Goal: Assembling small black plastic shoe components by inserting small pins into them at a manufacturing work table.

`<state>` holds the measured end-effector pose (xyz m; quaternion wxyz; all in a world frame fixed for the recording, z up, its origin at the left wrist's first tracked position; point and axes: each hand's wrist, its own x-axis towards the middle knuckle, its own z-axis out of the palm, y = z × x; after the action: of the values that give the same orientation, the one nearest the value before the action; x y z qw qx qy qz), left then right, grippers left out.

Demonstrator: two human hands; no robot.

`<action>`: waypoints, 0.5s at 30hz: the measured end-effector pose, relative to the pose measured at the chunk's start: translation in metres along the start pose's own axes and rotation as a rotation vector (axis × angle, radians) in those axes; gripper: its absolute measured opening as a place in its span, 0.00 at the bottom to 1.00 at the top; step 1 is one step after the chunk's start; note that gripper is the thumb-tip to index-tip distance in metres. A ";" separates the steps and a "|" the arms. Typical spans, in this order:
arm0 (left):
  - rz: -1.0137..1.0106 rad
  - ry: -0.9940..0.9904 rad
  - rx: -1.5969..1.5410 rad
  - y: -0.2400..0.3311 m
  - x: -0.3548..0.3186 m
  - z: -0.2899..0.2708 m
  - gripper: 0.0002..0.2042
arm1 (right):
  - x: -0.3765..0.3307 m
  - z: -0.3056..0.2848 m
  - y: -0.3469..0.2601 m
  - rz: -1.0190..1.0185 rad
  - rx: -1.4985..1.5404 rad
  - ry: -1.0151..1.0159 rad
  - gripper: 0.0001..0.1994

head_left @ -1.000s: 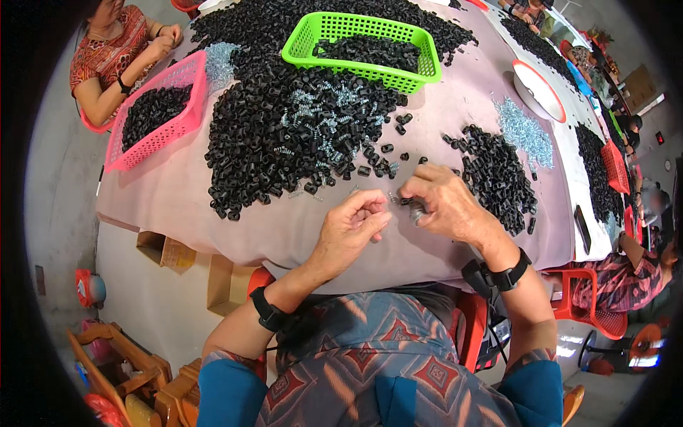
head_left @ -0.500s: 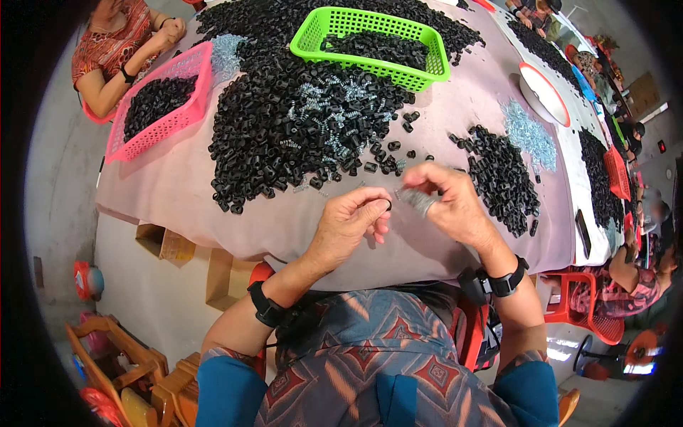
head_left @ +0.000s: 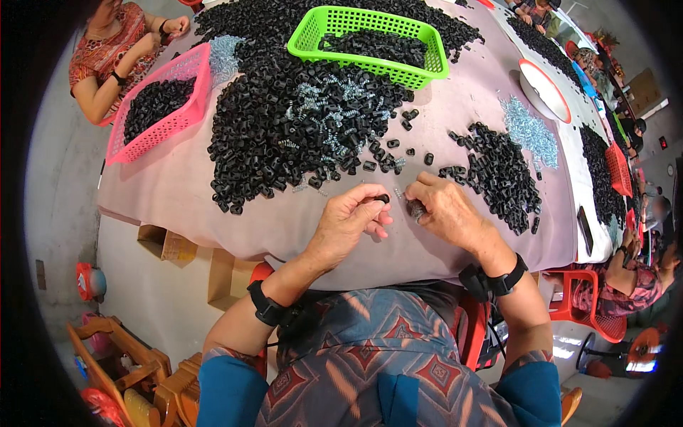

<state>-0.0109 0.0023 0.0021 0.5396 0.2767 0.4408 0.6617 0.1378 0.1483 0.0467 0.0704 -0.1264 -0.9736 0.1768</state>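
Left hand (head_left: 350, 222) pinched on small black part (head_left: 382, 198) | right hand (head_left: 445, 213) closed on another, near table's (head_left: 178, 192) front edge | large unsorted heap (head_left: 284, 135) left at centre; smaller pile (head_left: 501, 174) judged done, right.

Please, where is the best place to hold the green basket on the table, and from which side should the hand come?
Probably by the near long rim of the green basket, coming from above on the person's side. It stands upright and open, its top edge is bare, and the black parts lie low inside. The big heap of black pieces presses against its foot, so a low side grip looks blocked.
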 end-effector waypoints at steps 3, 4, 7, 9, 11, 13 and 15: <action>-0.032 -0.014 0.015 -0.002 -0.001 0.000 0.11 | 0.002 0.000 0.004 0.005 0.028 0.023 0.15; -0.034 -0.025 0.005 -0.003 -0.001 0.000 0.11 | 0.002 0.000 0.005 0.016 0.162 0.074 0.14; -0.036 -0.033 -0.005 -0.003 -0.001 0.002 0.11 | 0.002 0.000 0.001 0.086 0.399 0.148 0.12; -0.038 -0.033 -0.005 -0.001 -0.002 0.002 0.12 | 0.003 0.001 -0.004 0.150 0.502 0.175 0.11; -0.038 -0.029 0.016 -0.001 -0.004 0.003 0.12 | 0.007 0.003 -0.013 0.070 0.578 0.252 0.09; -0.031 -0.033 0.018 -0.001 -0.003 0.003 0.11 | 0.008 0.000 -0.017 0.053 0.524 0.235 0.08; -0.024 -0.033 0.021 -0.002 -0.003 0.003 0.11 | 0.008 -0.003 -0.021 0.033 0.473 0.216 0.07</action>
<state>-0.0068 0.0003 0.0024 0.5518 0.2878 0.4420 0.6460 0.1257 0.1328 0.0576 0.1988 -0.1404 -0.8898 0.3860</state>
